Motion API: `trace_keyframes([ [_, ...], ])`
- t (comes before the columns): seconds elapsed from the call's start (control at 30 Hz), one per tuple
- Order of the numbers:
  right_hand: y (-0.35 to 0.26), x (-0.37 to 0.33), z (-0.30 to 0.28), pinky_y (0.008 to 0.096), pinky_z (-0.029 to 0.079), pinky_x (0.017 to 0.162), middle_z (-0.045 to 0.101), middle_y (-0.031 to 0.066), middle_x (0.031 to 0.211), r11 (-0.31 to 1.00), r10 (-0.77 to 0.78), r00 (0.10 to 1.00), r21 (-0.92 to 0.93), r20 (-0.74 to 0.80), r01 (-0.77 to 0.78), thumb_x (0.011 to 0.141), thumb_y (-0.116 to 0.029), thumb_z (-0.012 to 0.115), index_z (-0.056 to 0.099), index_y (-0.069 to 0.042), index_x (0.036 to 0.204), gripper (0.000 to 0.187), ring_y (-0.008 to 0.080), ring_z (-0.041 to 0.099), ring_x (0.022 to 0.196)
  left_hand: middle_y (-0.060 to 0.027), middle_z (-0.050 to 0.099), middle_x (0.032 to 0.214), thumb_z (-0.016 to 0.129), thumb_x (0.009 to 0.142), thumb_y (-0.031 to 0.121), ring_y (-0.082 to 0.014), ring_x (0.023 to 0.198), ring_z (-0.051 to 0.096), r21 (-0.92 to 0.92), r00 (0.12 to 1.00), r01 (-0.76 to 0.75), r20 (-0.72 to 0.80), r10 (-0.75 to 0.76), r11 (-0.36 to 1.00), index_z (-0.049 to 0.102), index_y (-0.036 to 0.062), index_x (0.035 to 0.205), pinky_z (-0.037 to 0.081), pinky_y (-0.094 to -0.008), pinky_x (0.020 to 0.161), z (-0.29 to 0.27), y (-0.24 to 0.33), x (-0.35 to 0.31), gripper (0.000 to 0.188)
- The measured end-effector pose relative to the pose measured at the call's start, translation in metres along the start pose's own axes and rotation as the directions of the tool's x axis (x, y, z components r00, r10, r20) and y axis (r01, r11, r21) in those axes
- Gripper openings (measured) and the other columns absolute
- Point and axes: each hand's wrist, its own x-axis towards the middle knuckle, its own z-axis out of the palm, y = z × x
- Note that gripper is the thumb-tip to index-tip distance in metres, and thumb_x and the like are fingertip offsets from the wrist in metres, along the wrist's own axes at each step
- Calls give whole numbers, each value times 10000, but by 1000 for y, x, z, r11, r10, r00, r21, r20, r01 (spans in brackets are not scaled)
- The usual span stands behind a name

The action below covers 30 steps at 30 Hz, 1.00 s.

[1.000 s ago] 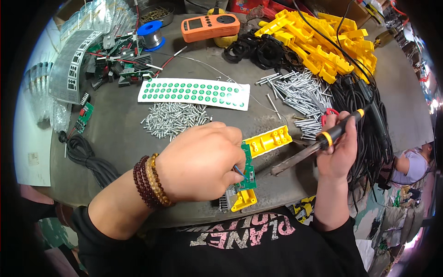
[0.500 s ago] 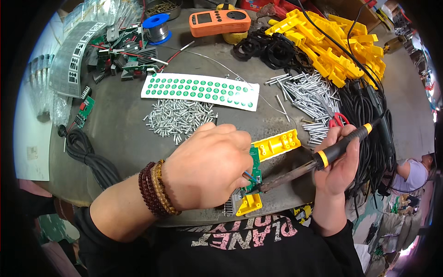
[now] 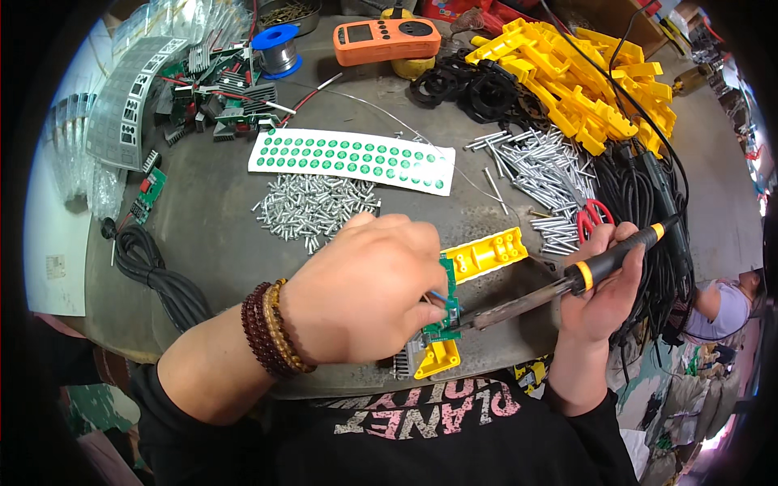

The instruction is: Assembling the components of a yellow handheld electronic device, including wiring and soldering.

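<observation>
My right hand (image 3: 601,304) is closed round the black and yellow handle of a soldering iron (image 3: 620,257). The iron's dark metal shaft slants down to the left, and its tip is just right of a green circuit board (image 3: 442,330). Over the board's left side, my left hand (image 3: 369,292) pinches a thin blue wire (image 3: 444,303); the hand covers much of the board. Beneath lies a yellow plastic housing (image 3: 489,253), one end showing above the board and the other below. A grey finned heat sink (image 3: 402,363) sits at the board's lower left.
Beyond my hands are small screws (image 3: 312,206), a sheet of green round stickers (image 3: 352,158), a solder spool (image 3: 276,53) and an orange meter (image 3: 386,39). Long screws (image 3: 551,170), red-handled scissors (image 3: 596,215), yellow housings (image 3: 583,81) and black cables (image 3: 636,202) crowd the right.
The soldering iron has moved slightly right and up, so its tip has drawn back from the board. My left hand stays nearly in place, with the blue wire shifted a little.
</observation>
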Motion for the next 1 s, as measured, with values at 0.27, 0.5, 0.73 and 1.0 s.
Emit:
trace_keyframes([
  [0.27,6,5,-2,196,330,419,505,83,797,1000,-6,998,-13,-63,5,1039,-362,444,459,-61,1050,302,65,376,465,-63,588,868,756,766,199,-283,871,575,-57,998,28,-50,-31,998,701,99,855,409,-388,775,-3,-6,2,146],
  [0.5,9,6,-4,199,310,410,498,82,760,999,0,998,-41,-66,-3,1037,-358,442,466,-57,1031,302,67,366,465,-43,595,888,740,791,233,-258,913,575,-20,995,64,-71,-65,998,710,112,862,384,-386,812,3,-4,5,144],
  [0.73,10,5,-4,201,311,412,500,84,766,999,9,998,-32,-68,-11,1037,-358,443,477,-63,1049,297,69,364,463,-13,594,893,752,787,259,-229,926,570,-28,996,76,-46,-77,997,723,134,853,348,-371,824,4,-4,6,144],
  [1.0,12,6,-3,198,321,409,509,91,775,999,9,998,-35,-65,-11,1039,-349,441,483,-65,1060,288,68,362,464,3,586,900,756,782,252,-213,933,558,25,996,72,-60,-70,997,727,149,832,331,-378,829,4,-3,8,118],
])
